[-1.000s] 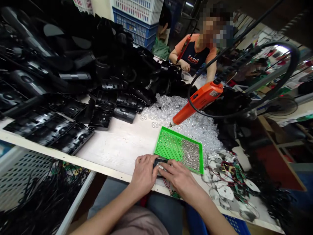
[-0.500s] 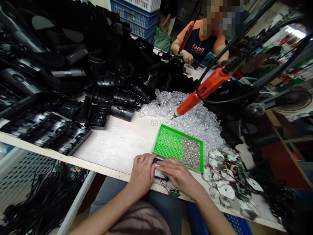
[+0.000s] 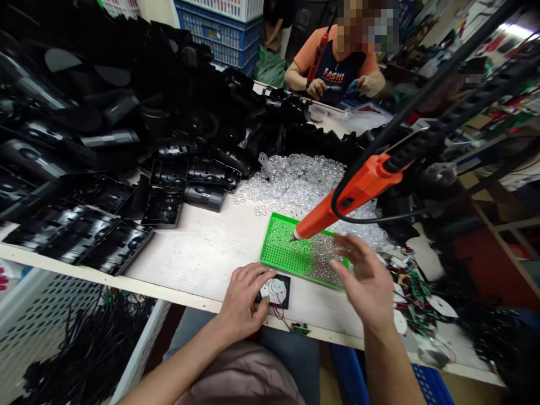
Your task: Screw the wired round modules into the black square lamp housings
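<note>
My left hand is closed on the left edge of a black plastic housing piece at the table's front. In that piece sits a round white part, with red and dark wires running to a small green circuit board. My right hand is raised, fingers apart and holding nothing, over the right end of a green perforated tray. Small metal screws fill that tray's right half. An orange electric screwdriver hangs tilted, its tip over the tray, just left of my right hand.
Black plastic shells cover the table's left and back. Clear plastic parts are heaped behind the tray. White discs with wired boards lie at right. Across the table a co-worker handles parts. A white crate holds black cables.
My right hand has left the housing piece and moved up and right, opening. The white part is now visible. The screwdriver has come nearer, its tip now over the tray.
</note>
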{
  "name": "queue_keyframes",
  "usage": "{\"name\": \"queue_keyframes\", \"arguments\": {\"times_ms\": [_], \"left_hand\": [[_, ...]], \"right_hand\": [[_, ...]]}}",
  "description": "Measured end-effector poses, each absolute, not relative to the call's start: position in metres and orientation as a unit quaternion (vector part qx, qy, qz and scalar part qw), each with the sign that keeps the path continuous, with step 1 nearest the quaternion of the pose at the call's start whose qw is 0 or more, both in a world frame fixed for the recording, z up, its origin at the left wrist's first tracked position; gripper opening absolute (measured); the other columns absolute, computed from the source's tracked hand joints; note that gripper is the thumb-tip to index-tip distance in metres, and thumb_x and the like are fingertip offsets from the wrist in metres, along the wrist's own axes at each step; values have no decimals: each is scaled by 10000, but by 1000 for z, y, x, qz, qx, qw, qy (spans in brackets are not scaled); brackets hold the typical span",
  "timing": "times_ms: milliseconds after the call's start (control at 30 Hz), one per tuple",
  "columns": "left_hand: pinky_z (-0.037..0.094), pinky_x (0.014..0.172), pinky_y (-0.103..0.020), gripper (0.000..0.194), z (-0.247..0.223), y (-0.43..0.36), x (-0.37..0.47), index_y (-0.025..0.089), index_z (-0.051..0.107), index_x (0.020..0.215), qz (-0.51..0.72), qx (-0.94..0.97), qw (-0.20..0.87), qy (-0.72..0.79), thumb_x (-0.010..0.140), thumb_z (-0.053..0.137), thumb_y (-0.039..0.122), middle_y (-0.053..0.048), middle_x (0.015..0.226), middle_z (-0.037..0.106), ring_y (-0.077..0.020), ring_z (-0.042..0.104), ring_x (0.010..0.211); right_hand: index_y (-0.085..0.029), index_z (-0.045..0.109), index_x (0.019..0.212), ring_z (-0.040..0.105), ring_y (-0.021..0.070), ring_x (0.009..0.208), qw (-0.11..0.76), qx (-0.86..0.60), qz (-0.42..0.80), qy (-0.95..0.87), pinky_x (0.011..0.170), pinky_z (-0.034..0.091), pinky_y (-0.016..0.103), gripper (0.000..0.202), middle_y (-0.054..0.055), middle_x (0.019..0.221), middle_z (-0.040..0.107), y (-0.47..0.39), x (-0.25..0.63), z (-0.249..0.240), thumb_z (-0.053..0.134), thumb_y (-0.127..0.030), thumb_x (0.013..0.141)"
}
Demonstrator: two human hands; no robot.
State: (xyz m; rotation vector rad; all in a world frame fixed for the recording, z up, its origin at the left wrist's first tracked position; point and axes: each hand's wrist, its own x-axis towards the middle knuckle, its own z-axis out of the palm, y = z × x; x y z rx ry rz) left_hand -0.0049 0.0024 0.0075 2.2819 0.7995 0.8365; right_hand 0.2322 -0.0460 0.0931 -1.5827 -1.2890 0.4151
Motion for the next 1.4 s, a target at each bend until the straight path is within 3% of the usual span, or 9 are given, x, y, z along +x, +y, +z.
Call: {"name": "queue_keyframes", "arguments": {"times_ms": [133,400,533,667,867,1033,1167,1300,1400], "left_hand": [[401,951,-443,432,2,6,0,237,542,1263,286,871,274,292,843,627,291,-94,1197,599,-277,512,1161],[423,923,-410,264,-11,3,6,245,611,1142,314,852,270,320,908,579,364,-71,1138,633,-241,546,1111],[429,906,-402,244,-9,1,6,242,605,1132,310,847,283,327,913,574,347,-71,1137,635,-238,553,1101],[435,890,-401,226,-7,1,5,251,606,1134,297,847,285,335,924,549,310,-74,1141,634,-241,566,1089],[450,857,-388,214,-8,-1,6,234,612,1120,305,846,276,338,920,547,277,-86,1114,633,-241,578,1057],[454,861,-390,221,-7,-2,7,239,610,1126,304,841,280,350,919,549,287,-86,1106,631,-244,572,1061],[458,841,-388,219,-8,-1,7,241,611,1122,304,841,280,348,914,550,272,-84,1111,633,-243,575,1045],[464,834,-388,230,-10,-1,7,234,612,1121,307,843,273,347,896,565,243,-83,1100,635,-241,581,1030],[466,834,-392,233,-9,-1,8,228,608,1118,312,842,273,346,889,569,223,-86,1097,636,-244,579,1033]], "right_hand": [[-333,316,1426,535,257,1232,613,-570,177,-518,1036,456,480,870,74,1371,522,-7,213,122,791,-344,697],[-241,449,1222,652,203,925,608,-553,226,-523,866,559,425,520,57,1031,637,27,175,132,694,-325,771],[-276,372,1249,665,198,855,666,-537,200,-479,752,583,410,520,43,992,612,20,178,129,644,-309,808],[-306,401,1225,611,145,679,735,-534,59,-414,565,547,318,463,20,926,554,4,178,125,615,-234,821],[-291,347,1322,521,119,541,692,-578,94,-422,510,485,279,597,-43,738,508,-5,190,111,651,-224,813],[-252,391,1291,593,152,608,636,-585,265,-429,538,489,294,515,-29,738,565,25,200,97,603,-329,828],[-261,419,1253,444,115,437,683,-537,271,-415,439,410,263,490,-83,583,433,46,200,77,537,-465,823],[-253,469,1177,354,108,366,686,-520,299,-412,357,316,242,678,-94,522,367,53,199,56,477,-752,717],[-247,476,1137,344,113,353,682,-515,322,-408,342,307,248,786,-98,504,359,55,200,45,496,-838,618]]}}
